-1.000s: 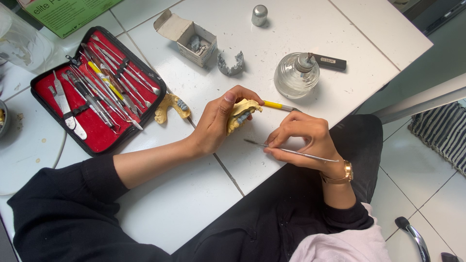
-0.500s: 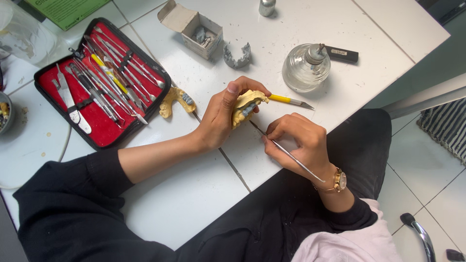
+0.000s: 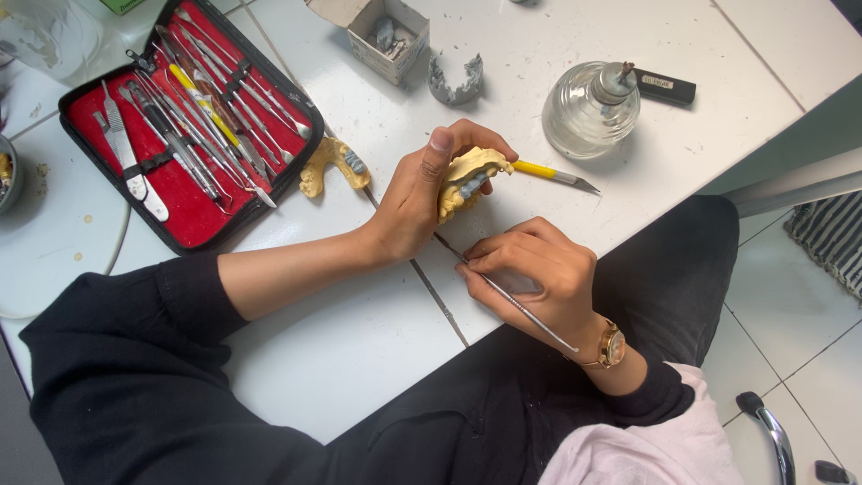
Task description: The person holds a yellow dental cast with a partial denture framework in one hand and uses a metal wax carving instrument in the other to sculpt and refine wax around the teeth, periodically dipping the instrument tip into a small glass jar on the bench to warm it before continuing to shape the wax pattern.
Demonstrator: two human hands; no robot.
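Observation:
My left hand (image 3: 420, 193) grips a yellow plaster jaw cast (image 3: 467, 180) with grey wax on it, held just above the white tiled table (image 3: 341, 341). My right hand (image 3: 539, 278) holds a thin metal carving tool (image 3: 503, 292) like a pen; its tip points up toward the underside of the cast. A gold watch (image 3: 611, 346) sits on my right wrist. A second yellow cast (image 3: 330, 163) lies on the table left of my left hand.
An open red-lined case of metal instruments (image 3: 189, 126) lies at the upper left. A glass spirit lamp (image 3: 591, 108), a black lighter (image 3: 663, 87), a yellow-handled knife (image 3: 552, 175), a grey arch piece (image 3: 455, 79) and a small cardboard box (image 3: 386, 36) sit behind. The table edge runs right.
My right hand has brought the tool tip up close under the cast. My left hand has turned the cast slightly. The view has shifted closer.

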